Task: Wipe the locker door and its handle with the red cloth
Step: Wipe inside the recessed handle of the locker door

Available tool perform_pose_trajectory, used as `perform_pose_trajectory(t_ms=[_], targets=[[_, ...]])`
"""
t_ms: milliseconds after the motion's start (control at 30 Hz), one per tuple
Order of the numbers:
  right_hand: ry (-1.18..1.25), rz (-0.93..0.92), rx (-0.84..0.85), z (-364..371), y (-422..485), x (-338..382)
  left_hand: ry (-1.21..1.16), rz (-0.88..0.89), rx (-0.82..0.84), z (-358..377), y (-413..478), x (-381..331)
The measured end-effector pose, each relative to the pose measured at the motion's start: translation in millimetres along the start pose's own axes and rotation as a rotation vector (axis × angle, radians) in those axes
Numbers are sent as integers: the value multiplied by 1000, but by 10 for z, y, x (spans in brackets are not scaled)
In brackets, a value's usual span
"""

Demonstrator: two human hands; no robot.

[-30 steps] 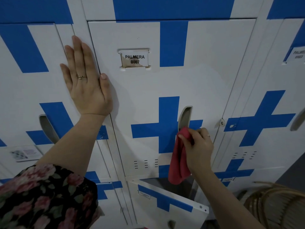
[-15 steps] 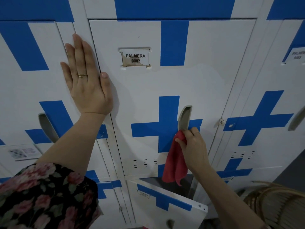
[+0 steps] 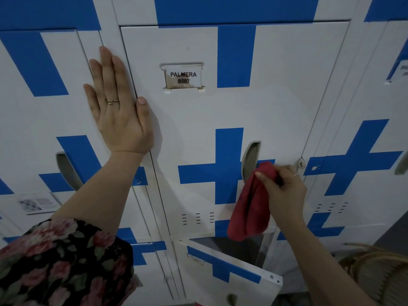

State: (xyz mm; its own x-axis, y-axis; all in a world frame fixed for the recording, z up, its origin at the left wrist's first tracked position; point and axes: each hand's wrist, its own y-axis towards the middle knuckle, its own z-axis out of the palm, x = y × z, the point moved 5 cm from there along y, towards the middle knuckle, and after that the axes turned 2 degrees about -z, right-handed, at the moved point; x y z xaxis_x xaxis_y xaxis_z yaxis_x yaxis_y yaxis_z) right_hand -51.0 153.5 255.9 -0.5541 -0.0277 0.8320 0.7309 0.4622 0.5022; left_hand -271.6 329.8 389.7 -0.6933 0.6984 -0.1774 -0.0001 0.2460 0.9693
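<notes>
We see our left hand (image 3: 119, 111) laid flat, fingers straight, across the frame at the left edge of the white-and-blue locker door (image 3: 276, 107) marked PALMERA 0007. Our right hand (image 3: 284, 191) pinches the red cloth (image 3: 251, 206) against the lower end of the recessed handle (image 3: 250, 160) — the rest hangs loose. Beneath, a lower door (image 3: 220, 281) stands ajar — its compartment is too dark to read.

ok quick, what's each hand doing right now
left hand: open, flat against the locker fronts, holding nothing
right hand: closed on the red cloth, at the lower end of the door handle
</notes>
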Motion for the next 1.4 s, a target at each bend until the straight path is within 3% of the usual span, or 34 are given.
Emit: perform_pose_trajectory(t_ms=[67, 133, 300, 567, 767, 1233, 1400], targets=[[-63, -122, -57, 5, 34, 188, 0, 0, 2, 0, 3, -1], [-186, -212, 14, 134, 32, 279, 4, 1, 3, -1, 4, -1], [-564, -192, 290, 420, -190, -11, 0, 2, 1, -6, 3, -6], [-751, -207, 350, 471, -170, 25, -6, -3, 11, -11, 1, -9], [-679, -208, 344, 460, -128, 11, -2, -3, 5, -10, 7, -11], [-107, -65, 240, 223, -143, -266, 5, 5, -2, -9, 1, -12], [-126, -53, 19, 41, -84, -122, 4, 9, -6, -14, -1, -16]])
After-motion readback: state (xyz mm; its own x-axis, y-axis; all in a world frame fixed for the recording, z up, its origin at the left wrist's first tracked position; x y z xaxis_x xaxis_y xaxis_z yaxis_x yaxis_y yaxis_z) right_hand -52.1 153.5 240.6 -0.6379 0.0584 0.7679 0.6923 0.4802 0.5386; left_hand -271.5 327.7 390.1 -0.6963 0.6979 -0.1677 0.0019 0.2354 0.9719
